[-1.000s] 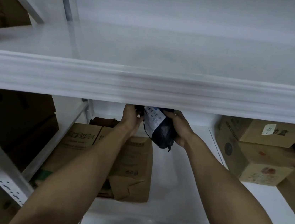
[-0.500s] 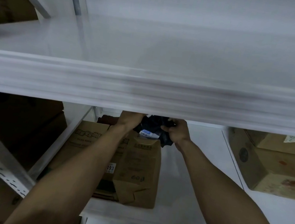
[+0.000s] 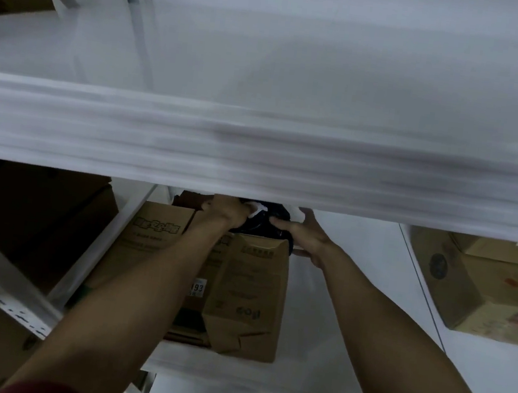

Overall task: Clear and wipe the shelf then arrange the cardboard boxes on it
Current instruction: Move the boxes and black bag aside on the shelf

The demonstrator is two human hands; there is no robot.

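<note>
Clutching a dark, crumpled soft bundle (image 3: 263, 226) between left grip (image 3: 224, 213) and right grip (image 3: 306, 235), both curled round it, far back over the smooth white shelf (image 3: 332, 336), just above upright brown cardboard boxes (image 3: 249, 293).

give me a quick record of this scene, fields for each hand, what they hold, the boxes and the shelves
left hand: grips the dark bundle at the back of the lower shelf
right hand: holds the same bundle, thumb on it; fingers hidden by the upper shelf edge
folded cardboard boxes: on the lower shelf, partly under the left forearm
boxes on the right: stacked, apart from both hands
</note>
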